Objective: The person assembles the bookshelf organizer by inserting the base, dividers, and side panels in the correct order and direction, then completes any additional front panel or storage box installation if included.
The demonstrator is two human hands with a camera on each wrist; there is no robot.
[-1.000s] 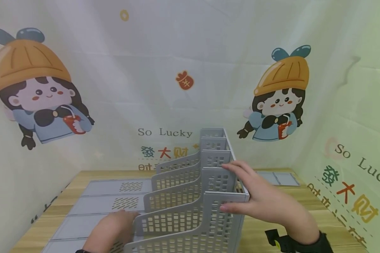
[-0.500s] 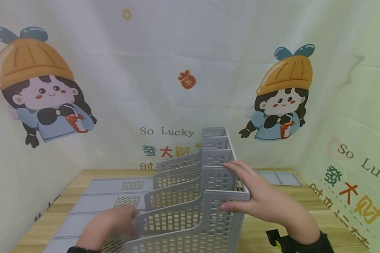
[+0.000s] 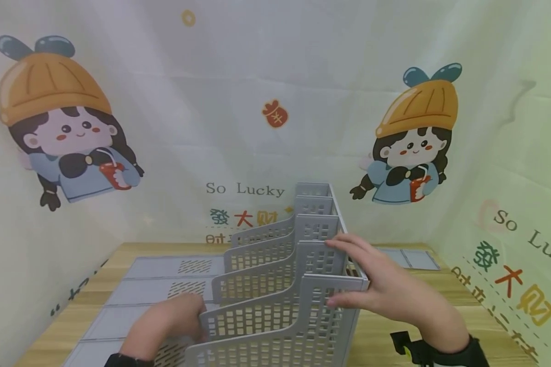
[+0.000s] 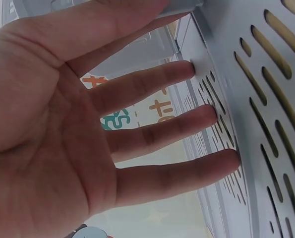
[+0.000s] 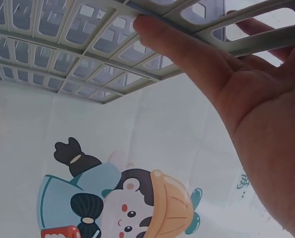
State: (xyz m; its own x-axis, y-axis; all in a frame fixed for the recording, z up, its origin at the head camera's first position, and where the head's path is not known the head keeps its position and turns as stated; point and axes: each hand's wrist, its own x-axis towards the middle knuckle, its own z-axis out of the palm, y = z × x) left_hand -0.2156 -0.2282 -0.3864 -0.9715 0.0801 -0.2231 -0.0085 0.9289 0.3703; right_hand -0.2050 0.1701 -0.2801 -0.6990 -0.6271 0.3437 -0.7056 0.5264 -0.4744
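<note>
A grey plastic file rack point(image 3: 252, 311) with several latticed, sloping dividers stands upright on the wooden table. My right hand point(image 3: 390, 285) grips its tall right side near the closest corner. Its thumb lies on the nearest divider, and the other fingers reach over the top edge. In the right wrist view, the right thumb point(image 5: 167, 42) presses against the lattice. To the left of the rack, my left hand point(image 3: 172, 321) is at the low front end of the dividers. Its straight fingers point(image 4: 157, 141) touch a flat slotted grey panel point(image 4: 271, 99), the thumb close to a grey edge.
Joined flat grey panels point(image 3: 115, 295) extend over the table left of the rack. Another flat grey piece point(image 3: 413, 259) lies behind it at the right. A printed cloth point(image 3: 239, 112) hangs around the back and sides of the table point(image 3: 96, 270).
My left hand has lifted and shifted slightly, now close beside a divider's front end. My right hand keeps its grip on the rack. The head view has shifted a little, moving the scene rightward.
</note>
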